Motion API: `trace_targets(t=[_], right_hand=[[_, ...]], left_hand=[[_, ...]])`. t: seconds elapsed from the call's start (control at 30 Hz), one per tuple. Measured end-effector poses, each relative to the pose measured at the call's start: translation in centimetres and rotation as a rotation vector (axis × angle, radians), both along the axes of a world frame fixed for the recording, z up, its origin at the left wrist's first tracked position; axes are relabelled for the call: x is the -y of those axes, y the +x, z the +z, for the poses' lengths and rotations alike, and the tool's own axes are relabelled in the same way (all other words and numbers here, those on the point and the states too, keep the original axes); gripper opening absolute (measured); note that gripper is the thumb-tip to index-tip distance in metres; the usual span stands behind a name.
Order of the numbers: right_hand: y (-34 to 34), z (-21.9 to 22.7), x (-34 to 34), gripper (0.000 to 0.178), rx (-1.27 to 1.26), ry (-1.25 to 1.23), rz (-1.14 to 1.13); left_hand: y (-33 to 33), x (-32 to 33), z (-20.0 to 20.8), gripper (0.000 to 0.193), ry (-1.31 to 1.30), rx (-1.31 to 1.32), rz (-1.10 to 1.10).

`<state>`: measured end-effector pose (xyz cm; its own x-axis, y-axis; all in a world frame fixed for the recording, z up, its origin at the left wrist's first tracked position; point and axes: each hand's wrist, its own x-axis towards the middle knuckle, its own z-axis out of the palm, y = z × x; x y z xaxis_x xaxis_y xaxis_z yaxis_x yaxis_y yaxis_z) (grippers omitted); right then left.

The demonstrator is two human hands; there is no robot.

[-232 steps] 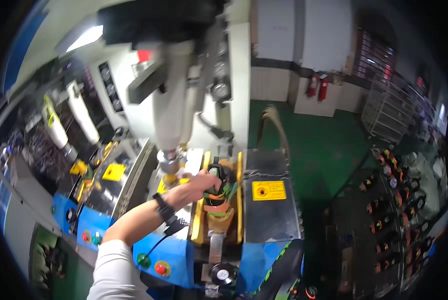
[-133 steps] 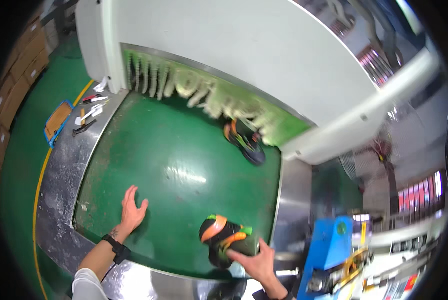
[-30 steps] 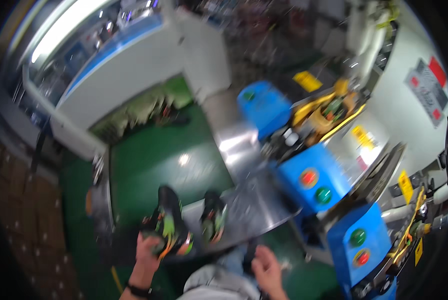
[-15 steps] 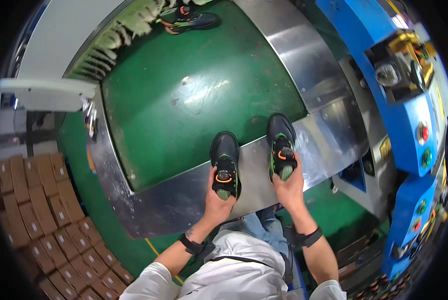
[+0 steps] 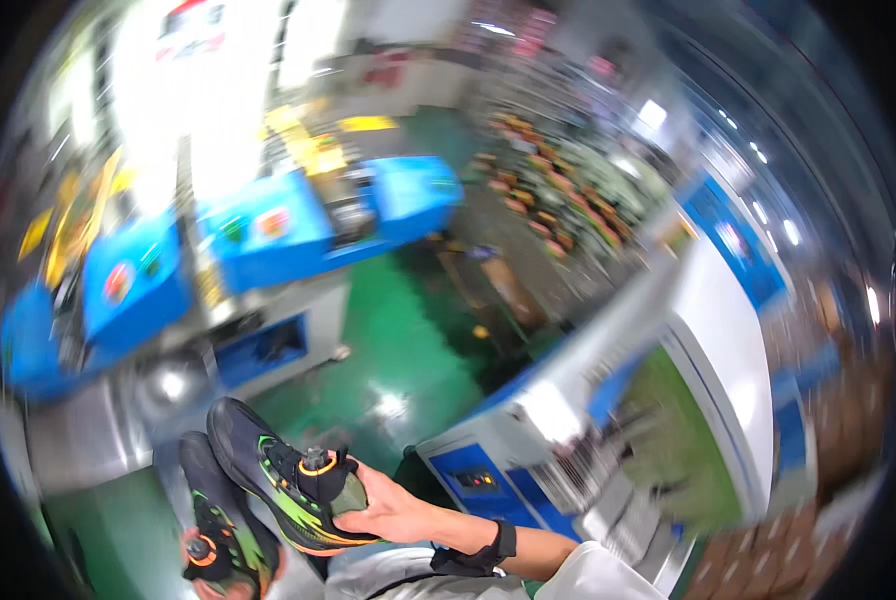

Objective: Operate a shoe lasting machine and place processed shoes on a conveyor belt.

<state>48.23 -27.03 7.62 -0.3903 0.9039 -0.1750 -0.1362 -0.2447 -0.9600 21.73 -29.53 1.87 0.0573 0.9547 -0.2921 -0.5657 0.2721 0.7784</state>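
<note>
A pair of dark sneakers with green and orange trim is in my hands, off any surface. My right hand (image 5: 393, 505) is closed round the heel and collar of one sneaker (image 5: 263, 465), whose toe points up and to the left. The other sneaker (image 5: 218, 510) hangs beside it at the lower left, partly behind the first. My left hand (image 5: 208, 588) grips that one near its heel, and only part of the hand shows at the lower edge. An orange ring and a dark knob sit at the tongue of each shoe.
Blue machines (image 5: 258, 225) with red and green buttons stand ahead on the left, blurred. A metal table (image 5: 78, 430) is beneath them. To the right is a white and blue machine (image 5: 508, 460) with a fringed opening. Far off, a rack (image 5: 558, 180) carries many shoes. Brown cartons (image 5: 758, 555) are stacked at the lower right.
My view has swung to the right, away from the metal-edged green table. Both sneakers have been lifted off it and carried along, now close together at the lower left.
</note>
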Motion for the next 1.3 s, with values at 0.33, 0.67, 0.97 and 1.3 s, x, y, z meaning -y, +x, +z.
trace_targets(t=[0.33,0.67,0.97,1.3], right_hand=[[22.0,7.6,36.7,0.067,0.177,-0.099,-1.302],[31.2,2.0,37.0,0.065,1.039,-0.164,-2.013],[17.6,6.0,19.7,0.023,0.331,0.488,-1.272],[-9.6,2.4,1.9,0.016,0.435,0.284,0.036]], left_hand=[[28.3,5.9,12.2,0.088,-0.156,0.112,-0.994],[54.7,6.7,8.7,0.064,0.851,-0.814,-1.317],[32.1,5.4,5.2,0.049,0.721,-0.657,-1.143],[-6.9,11.3,-11.8,0.04,-0.031,-1.057,0.448]])
